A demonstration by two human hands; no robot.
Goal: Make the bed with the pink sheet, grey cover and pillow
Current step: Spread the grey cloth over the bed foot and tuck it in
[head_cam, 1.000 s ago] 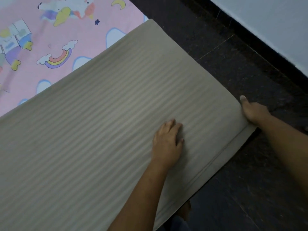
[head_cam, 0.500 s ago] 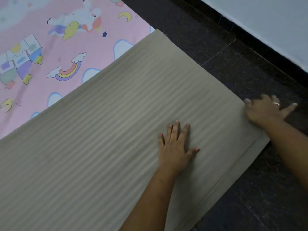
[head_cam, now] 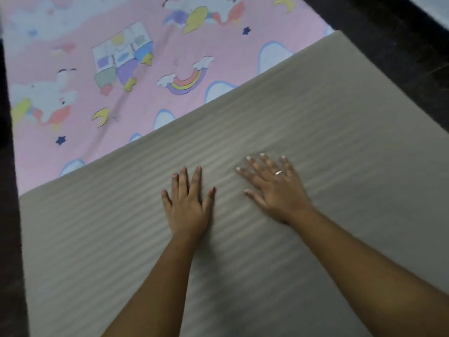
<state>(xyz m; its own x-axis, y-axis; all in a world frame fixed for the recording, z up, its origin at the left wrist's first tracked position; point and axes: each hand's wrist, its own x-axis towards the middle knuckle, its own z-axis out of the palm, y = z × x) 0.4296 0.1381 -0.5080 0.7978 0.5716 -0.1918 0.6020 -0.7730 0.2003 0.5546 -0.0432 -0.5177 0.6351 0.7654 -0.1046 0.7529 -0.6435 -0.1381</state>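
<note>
Both hands, the left hand (head_cam: 188,206) and right hand (head_cam: 275,188), lie flat with fingers spread on the grey cover (head_cam: 315,147), grasping nothing. The cover lies over the near part of the pink sheet (head_cam: 150,27). Smoothing works best with palms sweeping outward toward the edges, pressing lightly so the cover does not drag.

Striped grey cover (head_cam: 279,166) spread flat over cartoon-print pink sheet (head_cam: 80,45).

light: falling soft and even, moderately bright | shadows: lying faintly on cover (head_cam: 340,142) | blur: motion smearing whole frame, softening sheet (head_cam: 145,103) print | edges: bending slightly, floor (head_cam: 401,45) going dark
</note>
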